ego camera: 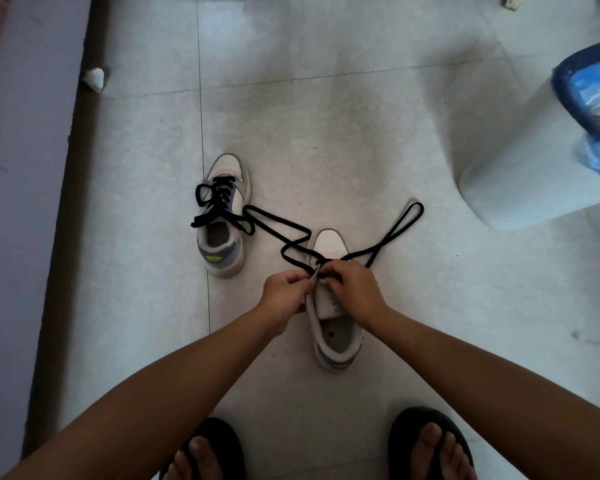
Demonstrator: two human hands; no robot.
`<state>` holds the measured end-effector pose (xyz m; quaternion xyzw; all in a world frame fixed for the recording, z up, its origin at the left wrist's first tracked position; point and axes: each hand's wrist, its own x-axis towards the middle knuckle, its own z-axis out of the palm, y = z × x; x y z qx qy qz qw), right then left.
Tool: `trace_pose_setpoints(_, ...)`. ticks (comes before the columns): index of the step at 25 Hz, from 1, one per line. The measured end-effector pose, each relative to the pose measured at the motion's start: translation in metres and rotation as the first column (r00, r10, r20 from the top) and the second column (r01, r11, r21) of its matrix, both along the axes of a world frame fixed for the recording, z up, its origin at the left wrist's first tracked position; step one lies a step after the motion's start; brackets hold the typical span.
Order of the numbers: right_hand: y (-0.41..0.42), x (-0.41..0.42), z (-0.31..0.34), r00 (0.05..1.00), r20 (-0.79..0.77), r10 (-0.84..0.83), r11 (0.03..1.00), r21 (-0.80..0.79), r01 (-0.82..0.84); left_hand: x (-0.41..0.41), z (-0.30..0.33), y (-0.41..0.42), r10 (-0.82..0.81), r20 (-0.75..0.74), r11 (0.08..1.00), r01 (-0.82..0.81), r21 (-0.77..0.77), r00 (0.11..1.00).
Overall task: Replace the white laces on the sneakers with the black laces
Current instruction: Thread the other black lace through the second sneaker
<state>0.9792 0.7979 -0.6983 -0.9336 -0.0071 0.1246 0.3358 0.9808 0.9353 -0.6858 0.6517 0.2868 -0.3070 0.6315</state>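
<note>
Black lace [388,237] is pinched by both hands (left hand [284,292], right hand [355,289]) over the near sneaker [329,327]. Far sneaker [224,216] is already laced black

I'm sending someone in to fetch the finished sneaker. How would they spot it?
On the pale tiled floor, find the dark strip along the wall. The sneaker nearest it stands alone, untouched, black laces crossed and tied; the other sneaker is under both hands.
</note>
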Motion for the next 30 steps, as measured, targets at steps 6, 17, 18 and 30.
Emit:
trace_pose_setpoints(6, 0.007, -0.006, -0.002, 0.985, 0.012, -0.173, 0.969, 0.183, 0.168, -0.004, 0.000, -0.003, -0.267, 0.202, 0.945, 0.214, 0.248, 0.942)
trace_pose_setpoints(17, 0.016, -0.013, 0.001, 0.936, 0.265, -0.232, 0.973, 0.047, 0.228, -0.065, -0.001, -0.054, -0.633, 0.038, 0.570, 0.432, 0.699, 0.773)
trace_pose_setpoints(18, 0.012, -0.013, 0.002, 0.906, 0.389, -0.170, 0.981, -0.025, 0.195, -0.061, 0.000, -0.059, -0.630, 0.033, 0.567, 0.431, 0.701, 0.776)
trace_pose_setpoints(30, -0.025, -0.036, 0.056, 0.707, 0.707, 0.009, 0.999, 0.030, -0.042, -0.016, 0.005, -0.063, -0.715, -0.112, 0.452, 0.579, 0.679, 0.690)
